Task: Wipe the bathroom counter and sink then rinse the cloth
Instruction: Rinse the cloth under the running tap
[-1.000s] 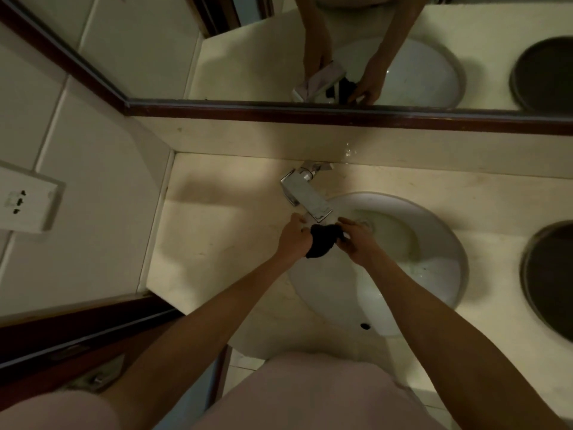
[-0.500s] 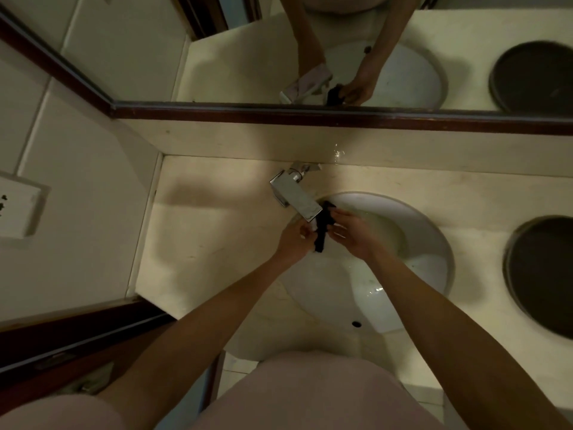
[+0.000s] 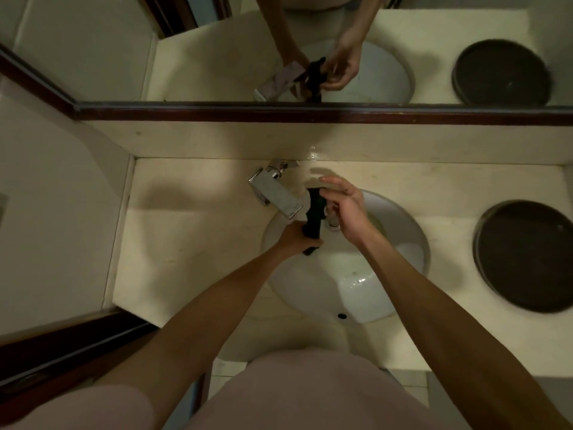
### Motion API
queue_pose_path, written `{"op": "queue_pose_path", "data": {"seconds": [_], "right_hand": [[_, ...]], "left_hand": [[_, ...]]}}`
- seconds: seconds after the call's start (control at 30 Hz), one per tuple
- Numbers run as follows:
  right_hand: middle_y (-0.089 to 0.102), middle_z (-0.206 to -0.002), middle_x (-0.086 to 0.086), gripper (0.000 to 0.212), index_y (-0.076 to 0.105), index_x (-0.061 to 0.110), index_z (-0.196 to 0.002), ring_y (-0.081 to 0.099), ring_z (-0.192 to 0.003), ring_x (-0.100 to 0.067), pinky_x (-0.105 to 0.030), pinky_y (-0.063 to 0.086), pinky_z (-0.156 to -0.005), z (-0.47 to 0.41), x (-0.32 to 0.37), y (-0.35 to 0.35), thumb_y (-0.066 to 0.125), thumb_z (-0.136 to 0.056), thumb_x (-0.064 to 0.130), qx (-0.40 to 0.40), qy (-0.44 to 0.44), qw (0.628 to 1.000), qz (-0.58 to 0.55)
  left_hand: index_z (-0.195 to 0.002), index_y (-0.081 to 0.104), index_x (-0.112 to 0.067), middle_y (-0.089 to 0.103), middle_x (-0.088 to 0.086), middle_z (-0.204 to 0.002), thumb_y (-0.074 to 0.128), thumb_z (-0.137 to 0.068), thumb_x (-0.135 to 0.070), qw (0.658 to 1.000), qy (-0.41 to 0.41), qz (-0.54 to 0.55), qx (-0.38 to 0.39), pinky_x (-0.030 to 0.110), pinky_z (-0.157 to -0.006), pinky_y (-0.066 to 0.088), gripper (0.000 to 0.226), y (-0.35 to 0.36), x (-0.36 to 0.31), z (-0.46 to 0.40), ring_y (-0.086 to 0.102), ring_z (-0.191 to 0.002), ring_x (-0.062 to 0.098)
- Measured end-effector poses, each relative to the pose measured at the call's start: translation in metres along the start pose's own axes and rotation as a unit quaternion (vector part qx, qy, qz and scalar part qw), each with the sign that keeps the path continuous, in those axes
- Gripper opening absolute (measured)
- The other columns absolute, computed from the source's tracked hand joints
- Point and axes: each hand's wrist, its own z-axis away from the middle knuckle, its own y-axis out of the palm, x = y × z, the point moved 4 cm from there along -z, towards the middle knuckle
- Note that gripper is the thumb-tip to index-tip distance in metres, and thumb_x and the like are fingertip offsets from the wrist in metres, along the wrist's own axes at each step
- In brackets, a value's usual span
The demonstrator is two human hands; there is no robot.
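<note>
A dark cloth (image 3: 313,214), twisted into a narrow strip, hangs stretched over the white sink (image 3: 400,231) just right of the chrome faucet (image 3: 276,193). My left hand (image 3: 297,238) grips the strip's lower end in a closed fist. My right hand (image 3: 342,206) pinches its upper end between thumb and fingers, the other fingers spread. The cream counter (image 3: 192,231) surrounds the sink. I cannot tell whether water runs from the faucet.
A round dark lid or tray (image 3: 524,256) lies on the counter at the right. A mirror (image 3: 217,57) with a dark wooden frame runs along the back wall. A tiled wall stands at the left, with a dark door frame (image 3: 71,346) below it.
The bunched cloth has been pulled out into a long twisted strip. My right hand rose toward the back of the sink, while my left hand stayed low on the other end.
</note>
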Motion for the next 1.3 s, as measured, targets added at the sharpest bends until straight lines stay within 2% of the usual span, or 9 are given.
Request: {"op": "queue_pose_path", "data": {"seconds": [0.13, 0.3, 0.47, 0.57, 0.7, 0.8, 0.97, 1.17, 1.3], "right_hand": [[0.068, -0.125, -0.018, 0.031, 0.07, 0.007, -0.118, 0.066, -0.108, -0.031, -0.029, 0.054, -0.073, -0.007, 0.018, 0.0, 0.063, -0.09, -0.003, 0.003, -0.029, 0.995, -0.093], [0.07, -0.123, -0.021, 0.024, 0.071, 0.012, -0.114, 0.072, -0.098, -0.027, -0.034, 0.061, -0.07, -0.014, 0.033, -0.016, 0.059, -0.097, 0.0, -0.01, -0.014, 0.991, -0.131], [0.072, -0.111, -0.015, 0.031, 0.072, 0.017, -0.117, 0.071, -0.076, -0.018, -0.03, 0.056, -0.061, -0.021, -0.023, -0.045, 0.064, -0.093, 0.0, -0.067, 0.059, 0.996, 0.018], [0.069, -0.111, -0.015, 0.028, 0.067, 0.014, -0.118, 0.071, -0.093, -0.03, -0.035, 0.06, -0.072, -0.009, -0.066, -0.044, 0.066, -0.092, 0.001, -0.054, 0.11, 0.99, 0.065], [0.07, -0.105, -0.007, 0.021, 0.067, 0.018, -0.113, 0.071, -0.099, -0.029, -0.039, 0.063, -0.078, 0.009, -0.095, -0.02, 0.066, -0.094, 0.008, -0.026, 0.048, 0.985, 0.165], [0.068, -0.103, 0.007, 0.022, 0.063, 0.012, -0.119, 0.069, -0.092, -0.012, -0.015, 0.054, -0.072, 0.02, -0.091, -0.012, 0.058, -0.099, 0.004, -0.045, -0.056, 0.965, 0.253], [0.074, -0.109, -0.004, 0.029, 0.064, 0.026, -0.117, 0.075, -0.093, -0.019, -0.03, 0.061, -0.081, 0.028, -0.086, 0.001, 0.051, -0.1, 0.007, 0.049, -0.067, 0.962, 0.259], [0.071, -0.11, -0.024, 0.039, 0.057, 0.013, -0.126, 0.075, -0.086, -0.033, -0.044, 0.065, -0.072, 0.025, -0.097, -0.012, 0.068, -0.097, 0.036, -0.131, 0.17, 0.976, 0.023], [0.069, -0.125, -0.011, 0.081, 0.065, 0.014, -0.128, 0.066, -0.116, -0.03, -0.057, 0.058, -0.092, 0.023, -0.12, 0.008, 0.068, -0.077, 0.077, 0.055, 0.369, 0.928, -0.003]], "left_hand": [[-0.109, 0.066, -0.006, 0.071, 0.006, -0.106, 0.084, -0.068, -0.045, 0.994, -0.062, -0.071, 0.064, 0.034, -0.083, 0.059, 0.059, -0.001, 0.029, 0.004, 0.069, -0.093, 0.02], [-0.106, 0.066, -0.009, 0.066, 0.002, -0.082, 0.075, -0.082, -0.038, 0.995, -0.087, -0.03, 0.022, 0.026, -0.063, 0.048, 0.038, -0.006, 0.052, 0.013, 0.061, -0.07, 0.016], [-0.089, 0.071, -0.005, 0.075, 0.018, -0.087, 0.072, -0.084, -0.024, 0.992, -0.096, 0.085, -0.015, 0.045, -0.08, 0.061, 0.02, -0.01, 0.058, 0.018, 0.067, -0.071, 0.024], [-0.097, 0.072, 0.001, 0.076, 0.02, -0.09, 0.073, -0.087, -0.023, 0.981, -0.101, 0.167, -0.011, 0.037, -0.07, 0.063, 0.026, -0.008, 0.042, 0.022, 0.069, -0.065, 0.024], [-0.12, 0.062, 0.001, 0.07, 0.022, -0.11, 0.06, -0.097, -0.026, 0.888, -0.187, 0.418, 0.047, 0.035, -0.065, 0.061, 0.035, 0.004, 0.01, 0.025, 0.07, -0.088, 0.031], [-0.111, 0.062, -0.007, 0.065, 0.017, -0.101, 0.04, -0.103, -0.044, 0.815, -0.215, 0.529, 0.1, 0.037, -0.077, 0.05, 0.044, 0.009, 0.009, 0.021, 0.062, -0.089, 0.03], [-0.114, 0.071, -0.013, 0.071, 0.009, -0.109, 0.071, -0.086, -0.038, 0.832, -0.188, 0.515, 0.09, 0.035, -0.08, 0.056, 0.037, 0.007, 0.021, 0.007, 0.069, -0.092, 0.022], [-0.123, 0.063, 0.0, 0.07, 0.019, -0.112, 0.073, -0.089, -0.016, 0.866, -0.152, 0.473, -0.047, 0.042, -0.077, 0.061, 0.039, 0.003, 0.026, 0.001, 0.071, -0.091, 0.032], [-0.118, 0.068, -0.01, 0.075, 0.009, -0.104, 0.072, -0.088, -0.026, 0.965, -0.052, 0.243, -0.089, 0.036, -0.081, 0.06, 0.034, -0.009, 0.014, 0.017, 0.073, -0.088, 0.023]]}}
